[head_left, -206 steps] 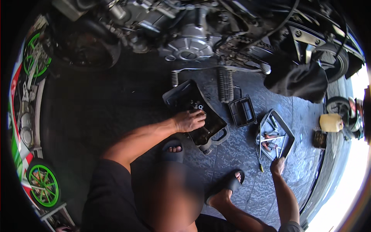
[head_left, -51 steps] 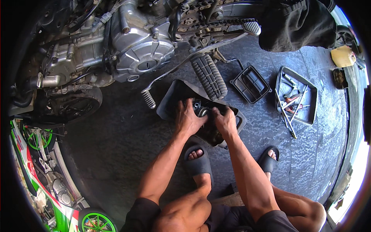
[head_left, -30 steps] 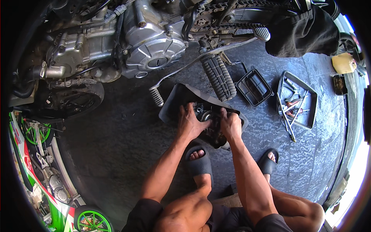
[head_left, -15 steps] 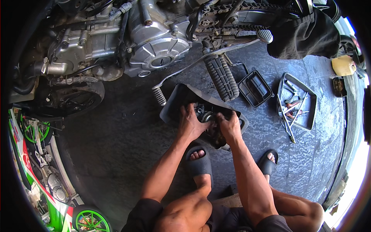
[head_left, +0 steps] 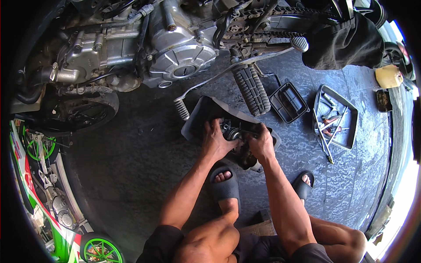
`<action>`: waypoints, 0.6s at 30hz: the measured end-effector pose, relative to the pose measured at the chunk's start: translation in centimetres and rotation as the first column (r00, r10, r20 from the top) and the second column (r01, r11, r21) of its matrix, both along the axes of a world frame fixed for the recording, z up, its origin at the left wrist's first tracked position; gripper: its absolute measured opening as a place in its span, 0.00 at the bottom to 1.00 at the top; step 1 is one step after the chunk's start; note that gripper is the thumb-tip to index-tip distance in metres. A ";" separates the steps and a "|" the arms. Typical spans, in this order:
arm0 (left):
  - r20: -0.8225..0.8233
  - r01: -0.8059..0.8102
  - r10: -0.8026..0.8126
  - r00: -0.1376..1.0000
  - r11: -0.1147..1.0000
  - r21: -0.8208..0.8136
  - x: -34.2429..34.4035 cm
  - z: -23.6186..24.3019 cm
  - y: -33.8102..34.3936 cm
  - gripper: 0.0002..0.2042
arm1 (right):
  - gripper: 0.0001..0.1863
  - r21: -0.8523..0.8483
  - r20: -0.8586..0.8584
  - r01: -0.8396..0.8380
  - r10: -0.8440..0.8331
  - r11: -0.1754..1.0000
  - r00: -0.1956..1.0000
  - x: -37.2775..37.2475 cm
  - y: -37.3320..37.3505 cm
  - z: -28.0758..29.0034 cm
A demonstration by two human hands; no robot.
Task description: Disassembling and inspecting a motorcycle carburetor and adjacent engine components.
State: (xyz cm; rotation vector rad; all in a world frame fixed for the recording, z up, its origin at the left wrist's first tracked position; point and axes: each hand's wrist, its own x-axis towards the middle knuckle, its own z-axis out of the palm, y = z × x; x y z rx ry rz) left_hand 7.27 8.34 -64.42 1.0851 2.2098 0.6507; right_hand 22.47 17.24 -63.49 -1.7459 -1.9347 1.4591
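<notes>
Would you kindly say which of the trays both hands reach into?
The large black tray: left hand and right hand reach in, at a metal part. The small black tray and tool tray lie farther right, untouched.

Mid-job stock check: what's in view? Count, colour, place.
metal part: 1, silver and dark, in the pan
pan: 1, black, under both hands
engine: 1, silver, top left
footrest: 1, black, ribbed, above the pan
shallow box: 1, black, right of the footrest
tool tray: 1, dark, right side
hand tools: several, silver, some reddish handles, in and across the tool tray
jug: 1, yellow, upper right
fabric: 1, black, top right
motorcycle: 1, green, white and red, left edge
sandals: 2, black, on the feet
left hand: 1, bare, gripping the metal part
right hand: 1, bare, right of it
</notes>
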 end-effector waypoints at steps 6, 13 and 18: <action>-0.004 0.005 -0.005 1.000 1.000 -0.007 0.0 -0.1 0.1 0.47 | 0.22 -0.066 0.132 0.039 -0.030 0.997 0.991 -0.2 0.7 -0.4; 0.001 0.002 -0.002 1.000 1.000 0.011 0.1 -0.1 0.0 0.47 | 0.18 -0.069 0.172 0.012 0.000 0.998 0.985 -0.4 0.6 -0.3; 0.026 0.003 -0.002 1.000 1.000 -0.013 0.1 0.3 0.0 0.47 | 0.16 0.123 0.073 -0.090 0.081 0.988 0.994 0.6 0.1 -0.6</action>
